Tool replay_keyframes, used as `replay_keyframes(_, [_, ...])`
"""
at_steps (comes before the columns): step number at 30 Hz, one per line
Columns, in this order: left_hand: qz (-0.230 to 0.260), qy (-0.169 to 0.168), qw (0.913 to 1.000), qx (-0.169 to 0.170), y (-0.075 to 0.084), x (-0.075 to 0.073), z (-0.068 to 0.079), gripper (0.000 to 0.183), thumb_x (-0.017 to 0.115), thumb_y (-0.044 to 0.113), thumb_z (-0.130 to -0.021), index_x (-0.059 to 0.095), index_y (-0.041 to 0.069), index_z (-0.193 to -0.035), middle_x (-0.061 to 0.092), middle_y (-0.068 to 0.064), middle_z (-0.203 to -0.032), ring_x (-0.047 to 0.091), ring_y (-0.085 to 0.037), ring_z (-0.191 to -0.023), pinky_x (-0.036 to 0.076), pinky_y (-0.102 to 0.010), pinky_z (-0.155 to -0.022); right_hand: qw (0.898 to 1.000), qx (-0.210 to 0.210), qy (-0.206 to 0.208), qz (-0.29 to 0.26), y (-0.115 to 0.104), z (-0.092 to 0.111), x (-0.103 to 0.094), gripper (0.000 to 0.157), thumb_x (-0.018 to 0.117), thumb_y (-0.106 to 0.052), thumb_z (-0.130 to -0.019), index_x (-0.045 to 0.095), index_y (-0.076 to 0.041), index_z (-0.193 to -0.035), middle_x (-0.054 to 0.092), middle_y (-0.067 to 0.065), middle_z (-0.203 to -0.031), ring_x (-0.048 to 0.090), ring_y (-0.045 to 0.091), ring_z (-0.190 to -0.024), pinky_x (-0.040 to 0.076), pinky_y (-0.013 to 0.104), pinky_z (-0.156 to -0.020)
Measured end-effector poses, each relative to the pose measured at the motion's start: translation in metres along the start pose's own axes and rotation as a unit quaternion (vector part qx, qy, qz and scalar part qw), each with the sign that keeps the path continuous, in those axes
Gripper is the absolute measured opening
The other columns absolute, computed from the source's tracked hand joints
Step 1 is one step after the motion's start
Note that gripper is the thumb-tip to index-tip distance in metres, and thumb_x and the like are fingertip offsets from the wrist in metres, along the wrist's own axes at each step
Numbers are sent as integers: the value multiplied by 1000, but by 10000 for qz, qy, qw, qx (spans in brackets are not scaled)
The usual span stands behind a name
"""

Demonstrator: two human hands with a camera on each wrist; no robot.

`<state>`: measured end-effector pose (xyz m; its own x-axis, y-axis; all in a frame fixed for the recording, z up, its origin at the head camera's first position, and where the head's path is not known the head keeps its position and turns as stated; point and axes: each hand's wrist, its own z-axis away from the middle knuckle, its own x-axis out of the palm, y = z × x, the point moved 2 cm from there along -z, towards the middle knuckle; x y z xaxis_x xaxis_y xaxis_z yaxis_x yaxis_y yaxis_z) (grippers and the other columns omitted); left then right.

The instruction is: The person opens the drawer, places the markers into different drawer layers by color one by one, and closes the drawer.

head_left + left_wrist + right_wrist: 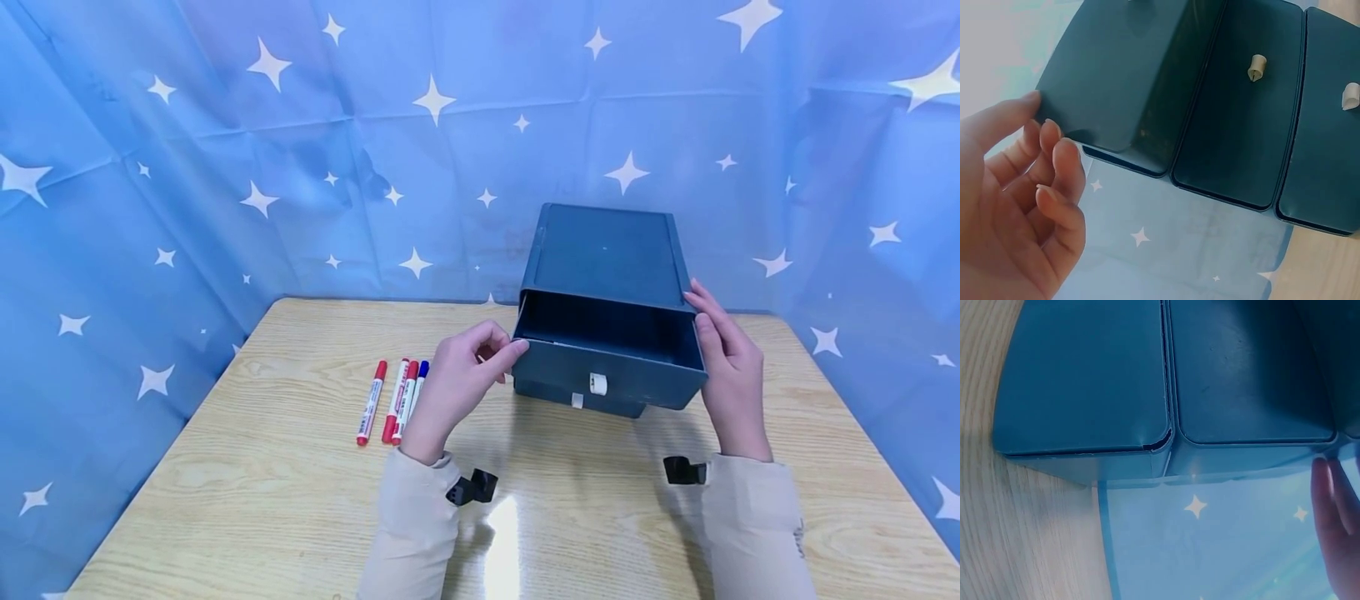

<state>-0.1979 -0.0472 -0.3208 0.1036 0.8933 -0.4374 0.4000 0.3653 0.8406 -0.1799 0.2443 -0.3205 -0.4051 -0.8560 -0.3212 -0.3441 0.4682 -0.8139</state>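
A dark blue drawer box (606, 250) stands at the back middle of the wooden table (262, 467). Its top drawer (611, 373) is pulled out toward me and has a small white handle. My left hand (491, 354) is at the drawer's front left corner; its thumb touches that corner and the other fingers are loosely curled and hold nothing. The left wrist view shows the same hand (1029, 200) beside the box (1122, 75). Straight fingers of my right hand (712, 333) lie against the drawer's right side. In the right wrist view only fingertips (1335, 512) show by the box (1085, 381).
Several markers (393, 402), red-capped ones and a blue-capped one, lie side by side on the table left of my left hand. A blue star-patterned cloth (225, 167) walls in the table at the back and both sides. A lower drawer (577, 402) is shut.
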Motion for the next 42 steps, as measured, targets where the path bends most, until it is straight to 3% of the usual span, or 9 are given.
replay_keyframes(5, [41,27,10000,-78,-2,2,0,32,53,54,-81,56,22,-79,58,1,-69,57,-16,-60,45,-32,-55,10000,19,5,8,1,0,0,35,39,-26,-96,50,-20,-128,39,-7,-137,30,7,-127,25,22,-101])
replay_keyframes(17, [186,308,9993,-141,0,8,-2,27,52,51,-83,54,24,-79,56,1,-71,56,-14,-60,45,-31,-53,9999,2,17,116,27,-5,-1,34,40,-28,-96,49,-26,-128,38,-11,-137,30,6,-127,27,22,-100])
replay_keyframes(26, [97,342,9991,-234,-7,14,-3,27,48,53,-85,53,27,-82,54,5,-71,56,-12,-61,45,-31,-53,10000,-26,57,63,14,-1,-1,33,40,-25,-96,50,-22,-127,40,-8,-136,31,6,-126,27,21,-99])
replay_keyframes(34, [248,403,9986,-218,-16,20,-9,29,45,52,-87,53,25,-82,56,-6,-71,55,-17,-62,42,-30,-52,9999,-60,55,97,13,-2,0,34,40,-25,-96,50,-22,-128,39,-9,-136,31,6,-127,27,21,-99])
replay_keyframes(42, [481,524,9969,-330,-21,26,-12,34,45,51,-87,56,18,-86,57,-9,-73,54,-13,-58,43,-31,-50,9999,-94,44,57,9,-2,0,34,39,-25,-96,50,-21,-128,39,-8,-137,30,6,-127,27,20,-99])
